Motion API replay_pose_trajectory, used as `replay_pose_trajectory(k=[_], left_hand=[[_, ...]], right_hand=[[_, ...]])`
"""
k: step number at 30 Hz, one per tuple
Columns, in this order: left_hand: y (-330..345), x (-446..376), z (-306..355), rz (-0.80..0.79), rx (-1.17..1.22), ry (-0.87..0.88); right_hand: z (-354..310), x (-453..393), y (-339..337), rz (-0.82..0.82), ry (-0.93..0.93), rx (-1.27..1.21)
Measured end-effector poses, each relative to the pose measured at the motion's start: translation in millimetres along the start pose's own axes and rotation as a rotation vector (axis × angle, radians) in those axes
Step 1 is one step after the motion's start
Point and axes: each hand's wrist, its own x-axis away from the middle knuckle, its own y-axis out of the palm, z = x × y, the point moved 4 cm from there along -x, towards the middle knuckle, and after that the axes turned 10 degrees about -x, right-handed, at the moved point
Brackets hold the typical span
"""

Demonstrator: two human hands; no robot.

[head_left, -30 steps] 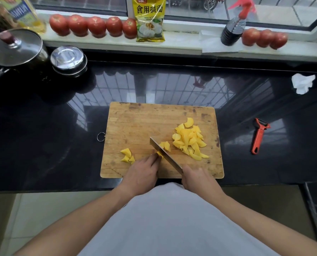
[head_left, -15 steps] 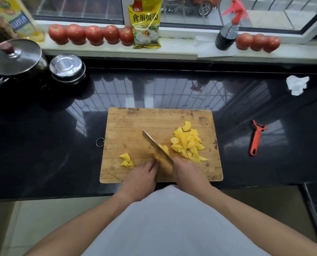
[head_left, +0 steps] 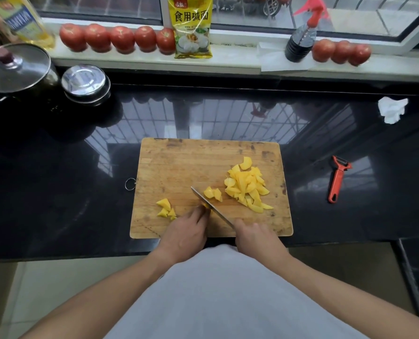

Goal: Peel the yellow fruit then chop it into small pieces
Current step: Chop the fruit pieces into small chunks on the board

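I would keep my left hand (head_left: 184, 234) pinching the last small fruit bit (head_left: 205, 207) with fingertips curled back, while my right hand (head_left: 257, 237), closed around the knife (head_left: 212, 207), cuts straight down.

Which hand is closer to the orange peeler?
The right hand. It grips the knife at the cutting board's near edge, with the orange peeler off to its right on the counter. The left hand sits farther left, beyond the knife.
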Motion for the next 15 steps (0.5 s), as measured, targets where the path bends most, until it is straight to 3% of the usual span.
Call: replay_pose_trajectory(k=[3, 9, 15], left_hand=[[-2, -1, 0, 0.002, -0.009, -0.001], [11, 8, -2, -0.078, 0.050, -0.073], [1, 8, 2, 0.012, -0.024, -0.027]], right_hand=[[-10, -17, 2, 0.000, -0.005, -0.043], [-10, -21, -7, 0.153, -0.037, -0.203], [0, 0, -1, 0.050, -0.045, -0.078]])
